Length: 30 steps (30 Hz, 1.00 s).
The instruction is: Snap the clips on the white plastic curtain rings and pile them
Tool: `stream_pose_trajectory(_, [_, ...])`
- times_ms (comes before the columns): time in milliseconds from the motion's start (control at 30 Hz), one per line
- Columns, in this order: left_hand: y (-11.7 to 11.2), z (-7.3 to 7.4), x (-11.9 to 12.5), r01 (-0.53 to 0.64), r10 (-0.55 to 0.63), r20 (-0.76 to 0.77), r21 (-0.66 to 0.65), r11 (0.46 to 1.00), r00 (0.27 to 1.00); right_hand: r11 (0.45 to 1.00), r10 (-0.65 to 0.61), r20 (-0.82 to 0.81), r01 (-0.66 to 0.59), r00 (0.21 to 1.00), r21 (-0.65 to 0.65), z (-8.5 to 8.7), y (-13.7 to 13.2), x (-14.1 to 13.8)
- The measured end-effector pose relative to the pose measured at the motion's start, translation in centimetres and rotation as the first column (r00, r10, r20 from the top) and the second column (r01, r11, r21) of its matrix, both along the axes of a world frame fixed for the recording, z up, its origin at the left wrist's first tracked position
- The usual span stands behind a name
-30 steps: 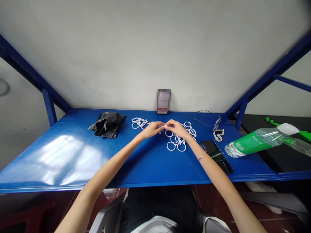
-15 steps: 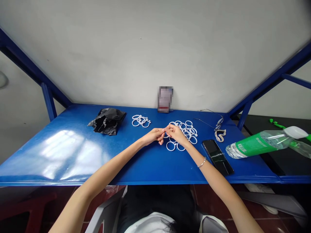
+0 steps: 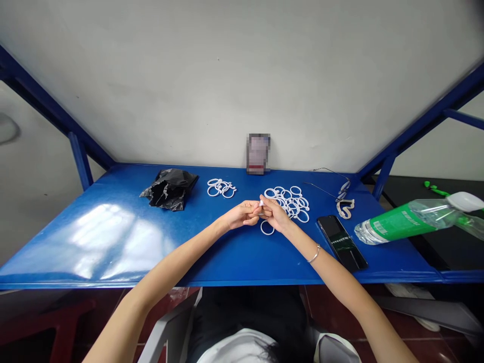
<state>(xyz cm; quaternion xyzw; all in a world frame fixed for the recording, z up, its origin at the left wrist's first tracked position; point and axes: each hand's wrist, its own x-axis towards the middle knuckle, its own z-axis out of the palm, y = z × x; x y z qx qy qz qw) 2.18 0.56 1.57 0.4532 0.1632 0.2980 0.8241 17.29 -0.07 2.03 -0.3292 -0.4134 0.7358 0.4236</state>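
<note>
My left hand (image 3: 242, 215) and my right hand (image 3: 275, 213) meet above the blue table, fingers pinched together. Between the fingertips shows the small end of a white plastic ring (image 3: 260, 202); most of it is covered by the fingers, and both hands seem to grip it. Under and behind my right hand lies a loose pile of several white rings (image 3: 296, 190), each with a small knob. One single ring (image 3: 267, 234) lies just in front of the hands. Farther left, a smaller group of white rings (image 3: 228, 195) lies apart from the pile.
A crumpled black plastic bag (image 3: 172, 189) lies at left on the blue table (image 3: 227, 262). A blurred-out upright device (image 3: 258, 154) leans on the wall. At right are a dark phone (image 3: 342, 243), glasses (image 3: 343, 191), a white claw clip (image 3: 345, 208) and a green-labelled bottle (image 3: 404, 222).
My hands have shifted a little and turned, and a white tip now shows between the fingers. A ring seen in front of my right hand is no longer visible there. The view has moved slightly.
</note>
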Motion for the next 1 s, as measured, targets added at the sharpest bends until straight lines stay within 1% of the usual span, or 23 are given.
stream_pose_trajectory(200, [-0.4,0.4,0.0,0.035,-0.035,0.047,0.005,0.999,0.998,0.998,-0.025,-0.085,0.02,0.996,-0.059,0.5,-0.6,-0.4])
stream_pose_trajectory(267, [-0.4,0.6,-0.1,0.028,-0.028,0.066,0.009,1.0,0.997,0.997,-0.029,-0.117,0.02,0.993,-0.076,0.6,-0.7,-0.5])
stream_pose_trajectory(367, [-0.4,0.8,-0.2,-0.004,0.0,0.069,0.047,0.999,0.998,0.998,-0.045,-0.088,0.041,0.995,-0.05,0.6,-0.6,-0.5])
stream_pose_trajectory(433, [0.0,0.7,-0.4,-0.061,0.058,0.03,0.103,0.993,0.998,0.995,-0.088,0.004,0.088,0.996,0.051,0.7,-0.3,-0.2])
stream_pose_trajectory(467, [0.2,0.6,-0.6,-0.101,0.104,-0.01,0.146,0.984,0.995,0.984,-0.123,0.076,0.112,0.99,0.139,0.7,-0.1,0.2])
stream_pose_trajectory(500, [0.6,0.4,-0.9,-0.145,0.161,-0.064,0.203,0.968,0.985,0.959,-0.176,0.159,0.133,0.972,0.25,0.8,0.2,0.6])
stream_pose_trajectory(533, [0.9,0.2,-1.2,-0.182,0.225,-0.131,0.277,0.944,0.965,0.918,-0.239,0.253,0.134,0.937,0.372,0.8,0.6,1.2])
stream_pose_trajectory(567, [1.3,0.0,-1.6,-0.208,0.297,-0.206,0.367,0.907,0.933,0.867,-0.318,0.343,0.124,0.884,0.483,0.7,1.0,1.8])
stream_pose_trajectory(600, [1.8,-0.3,-2.0,-0.226,0.383,-0.274,0.467,0.855,0.882,0.814,-0.401,0.415,0.11,0.817,0.571,0.6,1.4,2.5])
stream_pose_trajectory(633, [2.2,-0.5,-2.4,-0.239,0.48,-0.327,0.564,0.79,0.814,0.776,-0.463,0.473,0.085,0.75,0.625,0.5,1.8,3.2])
stream_pose_trajectory(667, [2.5,-0.7,-2.9,-0.242,0.582,-0.366,0.657,0.714,0.726,0.754,-0.501,0.526,0.049,0.687,0.655,0.3,2.2,3.9])
stream_pose_trajectory(700, [2.9,-0.9,-3.4,-0.21,0.686,-0.392,0.756,0.62,0.613,0.738,-0.53,0.573,0.007,0.625,0.675,0.1,2.5,4.5])
stream_pose_trajectory(733, [3.2,-0.9,-3.9,-0.138,0.779,-0.403,0.842,0.521,0.48,0.724,-0.553,0.612,-0.037,0.565,0.688,-0.2,2.7,5.0])
stream_pose_trajectory(767, [3.4,-1.0,-4.3,-0.041,0.848,-0.406,0.895,0.444,0.34,0.715,-0.563,0.646,-0.087,0.515,0.693,-0.4,2.8,5.3])
stream_pose_trajectory(800, [3.6,-1.0,-4.6,0.067,0.89,-0.405,0.914,0.4,0.209,0.707,-0.57,0.675,-0.138,0.469,0.693,-0.5,2.8,5.6])
stream_pose_trajectory(833, [3.7,-0.9,-4.9,0.164,0.909,-0.405,0.907,0.387,0.096,0.703,-0.571,0.702,-0.187,0.426,0.686,-0.7,2.8,5.7])
stream_pose_trajectory(867, [3.8,-0.9,-5.2,0.237,0.91,-0.414,0.885,0.401,0.003,0.704,-0.566,0.73,-0.236,0.384,0.67,-0.8,2.7,5.7])
stream_pose_trajectory(900, [3.9,-0.8,-5.3,0.287,0.901,-0.428,0.857,0.429,-0.068,0.708,-0.559,0.757,-0.279,0.339,0.648,-0.9,2.5,5.7])
stream_pose_trajectory(933, [3.9,-0.8,-5.4,0.319,0.889,-0.441,0.831,0.456,-0.121,0.716,-0.549,0.782,-0.317,0.295,0.622,-0.9,2.4,5.6])
stream_pose_trajectory(1000, [3.8,-0.7,-5.5,0.348,0.871,-0.452,0.799,0.491,-0.19,0.73,-0.529,0.818,-0.37,0.226,0.574,-1.0,2.2,5.4])
